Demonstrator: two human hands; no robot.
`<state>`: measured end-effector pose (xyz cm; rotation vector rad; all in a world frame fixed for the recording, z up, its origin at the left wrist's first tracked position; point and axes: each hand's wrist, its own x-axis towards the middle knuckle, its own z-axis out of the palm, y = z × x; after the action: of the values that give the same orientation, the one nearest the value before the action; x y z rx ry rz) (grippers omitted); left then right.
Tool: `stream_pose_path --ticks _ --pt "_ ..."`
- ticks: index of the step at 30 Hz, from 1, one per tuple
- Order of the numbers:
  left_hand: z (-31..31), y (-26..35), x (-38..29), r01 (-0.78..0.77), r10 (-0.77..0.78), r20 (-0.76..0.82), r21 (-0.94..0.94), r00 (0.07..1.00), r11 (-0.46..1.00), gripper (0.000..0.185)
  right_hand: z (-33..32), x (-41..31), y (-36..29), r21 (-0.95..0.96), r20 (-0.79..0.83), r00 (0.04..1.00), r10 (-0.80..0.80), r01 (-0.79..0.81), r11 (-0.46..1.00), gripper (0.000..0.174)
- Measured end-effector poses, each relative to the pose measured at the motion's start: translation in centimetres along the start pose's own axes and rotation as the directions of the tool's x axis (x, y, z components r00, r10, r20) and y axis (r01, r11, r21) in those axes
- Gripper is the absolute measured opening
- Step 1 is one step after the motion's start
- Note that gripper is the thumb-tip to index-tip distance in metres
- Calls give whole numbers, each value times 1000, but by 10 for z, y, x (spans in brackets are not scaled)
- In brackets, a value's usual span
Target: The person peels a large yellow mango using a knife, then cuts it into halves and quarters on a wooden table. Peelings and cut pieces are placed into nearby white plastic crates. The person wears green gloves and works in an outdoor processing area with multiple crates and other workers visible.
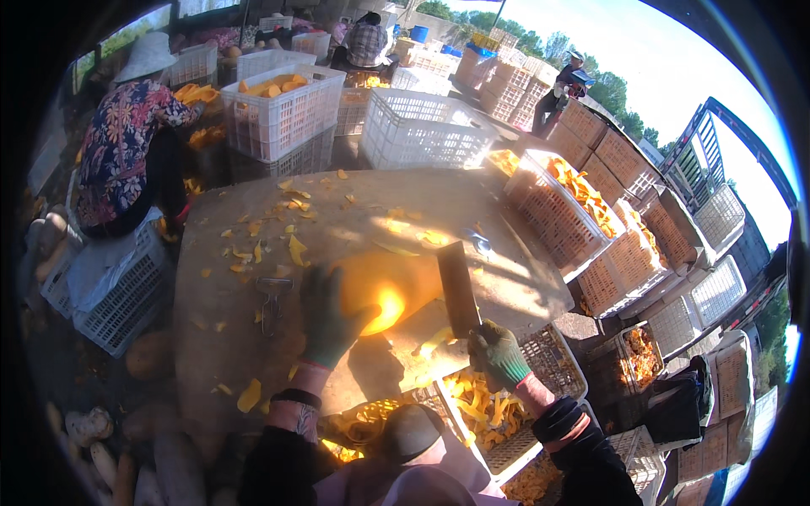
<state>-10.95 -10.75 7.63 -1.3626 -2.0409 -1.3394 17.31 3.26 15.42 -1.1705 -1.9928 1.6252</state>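
A peeled orange squash (pixel 392 288) lies on a wooden table (pixel 215 354). My left hand (pixel 332 316), in a green work glove, grips its left end, the thumb along its near side. My gloved right hand (pixel 500 354) is closed around the handle of a cleaver (pixel 459 291), whose broad blade stands upright at the squash's right end. Whether blade and squash touch, I cannot tell. Left of my left hand lies a metal peeler (pixel 272 300). Another tool (pixel 479 243), apparently a peeler, rests beyond the cleaver. Yellow peel scraps (pixel 296 250) are scattered over the table.
Crates of peel (pixel 487 405) stand at the near edge, more (pixel 563 209) at the right. Beyond the table are white crates (pixel 424 129), one holding orange pieces (pixel 272 85). A co-worker in a floral top (pixel 126 139) sits at left; others are farther off. Unpeeled squashes (pixel 114 455) lie lower left.
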Motion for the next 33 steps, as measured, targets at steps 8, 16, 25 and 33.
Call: stream_pose_path --ticks 8,16,25,33 --pt "-24 60 30 518 -58 552 -809 832 -277 93 4 -17 -34 85 557 826 -88 49 995 25" --pt "-7 100 13 681 52 706 -658 707 -321 105 -2 -14 -39 372 447 894 -30 -155 915 26" --pt "-11 53 14 143 -103 206 -189 973 971 62 -49 27 15 776 -24 995 98 -44 629 13" --pt "21 24 32 -103 56 116 446 992 889 45 -46 25 -55 34 119 990 80 -84 996 25"
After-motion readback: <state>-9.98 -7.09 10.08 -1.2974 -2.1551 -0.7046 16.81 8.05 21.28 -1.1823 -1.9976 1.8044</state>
